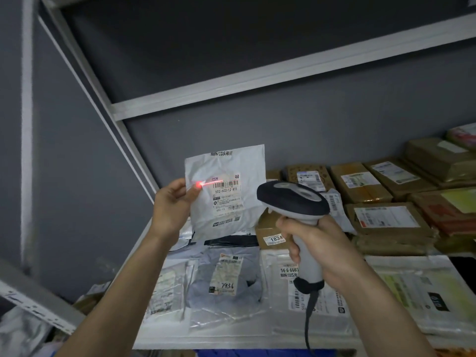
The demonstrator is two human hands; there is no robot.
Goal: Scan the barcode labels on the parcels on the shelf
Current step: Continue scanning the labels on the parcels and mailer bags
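Observation:
My left hand (173, 202) pinches the left edge of a white poly mailer (226, 163), lifted upright above the shelf with its label facing me. A barcode label (226, 194) sits on the mailer's middle. My right hand (316, 246) grips the handle of a grey and black barcode scanner (293, 197), its head aimed at the mailer. A red scan line crosses the label's top barcode and lands on my left thumb. The scanner's cable (309, 320) hangs down below my right hand.
Several flat plastic parcels (226, 284) lie on the shelf board (231, 343) below my hands. Brown cardboard boxes (386, 217) with labels are stacked at the right. A white upper shelf rail (257, 81) runs overhead, and a grey upright (27, 124) stands at the left.

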